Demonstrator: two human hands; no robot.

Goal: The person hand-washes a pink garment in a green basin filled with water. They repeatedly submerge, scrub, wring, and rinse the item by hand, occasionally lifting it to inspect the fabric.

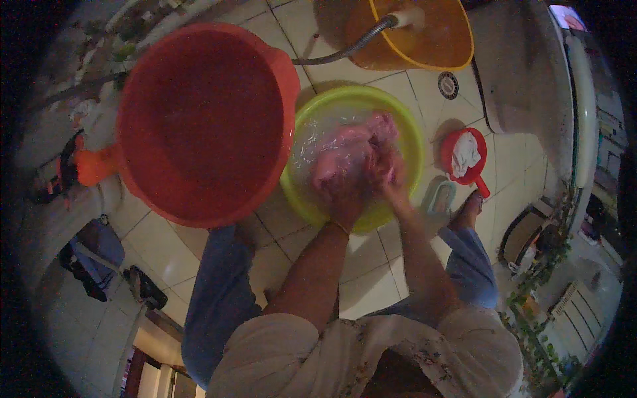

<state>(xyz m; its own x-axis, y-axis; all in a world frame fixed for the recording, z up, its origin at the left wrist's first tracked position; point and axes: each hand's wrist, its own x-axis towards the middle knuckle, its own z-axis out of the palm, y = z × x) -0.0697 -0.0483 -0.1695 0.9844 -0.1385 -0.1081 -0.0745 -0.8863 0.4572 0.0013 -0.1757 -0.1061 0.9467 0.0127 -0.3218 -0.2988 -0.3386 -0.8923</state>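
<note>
A yellow-green plastic basin (417, 134) holds cloudy water and a wet pink cloth (348, 142), bunched up and partly under the surface. My left hand (343, 199) is low in the basin against the near left part of the cloth, its fingers hidden by water and fabric. On the right side of the basin, my right hand (392, 181) grips a bunched part of the same cloth. A bracelet or band circles my left wrist.
Left of the basin stands a large red tub (204, 124). A flexible hose (348, 52) leads to an orange-yellow bucket (423, 62) behind. At right are a red dipper (481, 149) holding white cloth, a translucent green dish (441, 196) and a round floor drain (448, 85).
</note>
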